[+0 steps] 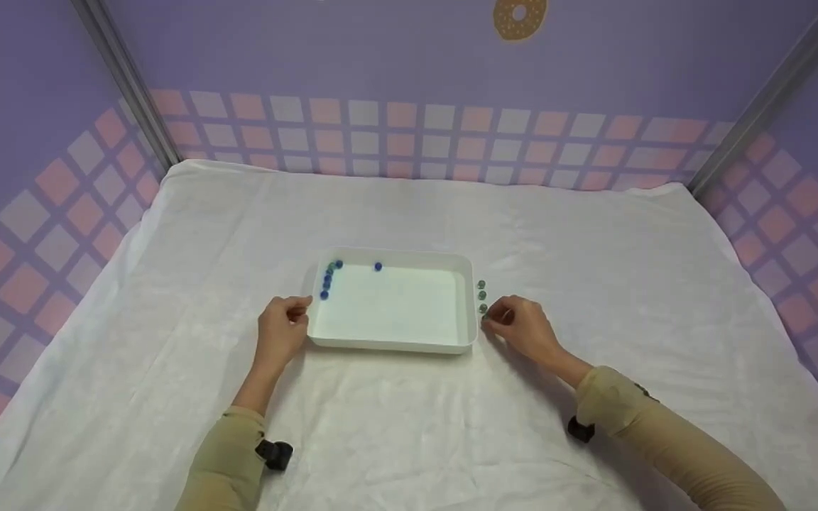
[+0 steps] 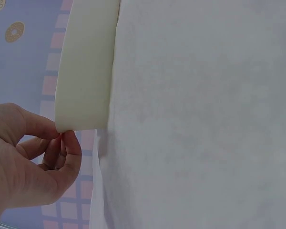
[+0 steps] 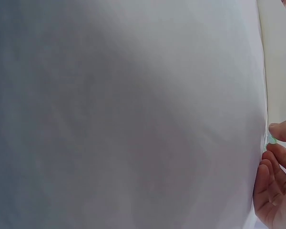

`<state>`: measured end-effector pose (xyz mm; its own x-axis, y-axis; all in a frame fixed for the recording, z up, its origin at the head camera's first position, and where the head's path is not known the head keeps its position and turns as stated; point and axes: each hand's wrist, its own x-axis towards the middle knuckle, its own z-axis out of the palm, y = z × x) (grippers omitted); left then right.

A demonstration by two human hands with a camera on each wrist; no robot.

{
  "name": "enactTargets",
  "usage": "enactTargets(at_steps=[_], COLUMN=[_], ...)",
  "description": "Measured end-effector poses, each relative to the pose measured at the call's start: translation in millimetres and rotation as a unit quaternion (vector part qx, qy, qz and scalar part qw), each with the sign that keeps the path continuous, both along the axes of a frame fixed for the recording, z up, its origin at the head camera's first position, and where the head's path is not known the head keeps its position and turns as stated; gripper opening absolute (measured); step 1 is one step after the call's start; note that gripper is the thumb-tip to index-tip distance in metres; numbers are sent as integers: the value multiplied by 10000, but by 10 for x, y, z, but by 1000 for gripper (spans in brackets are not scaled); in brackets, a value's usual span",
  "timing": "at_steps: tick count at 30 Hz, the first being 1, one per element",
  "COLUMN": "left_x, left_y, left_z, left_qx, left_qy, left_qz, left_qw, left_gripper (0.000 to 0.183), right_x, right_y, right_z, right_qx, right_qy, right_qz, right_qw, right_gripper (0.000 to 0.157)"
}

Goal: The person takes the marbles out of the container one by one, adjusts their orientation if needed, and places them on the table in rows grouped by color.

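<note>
1. Here, the left hand (image 1: 285, 330) pinches the left edge of the white tray (image 1: 395, 345).
2. The right hand (image 1: 522, 330) pinches a green marble (image 3: 272, 140) just right of the tray; fingers hide most of it.
3. Three loose green marbles (image 1: 482, 295) sit in a row near that hand.
4. Blue marbles (image 1: 324, 294) and a greenish one (image 1: 331, 267) bunch inside, far left; I can't tell which touch.
5. The right wrist view cuts off the right hand.

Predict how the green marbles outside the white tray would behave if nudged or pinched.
The green marbles look round, so a nudge would probably set them rolling. Their glassy shine suggests a hard, slick surface that could slip when pinched. The white cloth beneath looks soft and may slow them.
</note>
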<state>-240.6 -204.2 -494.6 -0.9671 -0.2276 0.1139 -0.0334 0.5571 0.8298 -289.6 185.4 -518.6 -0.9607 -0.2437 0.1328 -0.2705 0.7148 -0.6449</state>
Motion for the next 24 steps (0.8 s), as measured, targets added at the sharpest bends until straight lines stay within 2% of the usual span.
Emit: enactTargets(at_steps=[24], left_x=[9], left_y=[-4], left_z=[10], left_qx=[71], left_qy=[12], left_qz=[-25], left_qw=[10000], left_gripper=[34], right_x=[-3], right_y=[4], right_z=[15], right_qx=[6], right_qy=[-74], right_qz=[95], right_qw=[9999], right_gripper=[9])
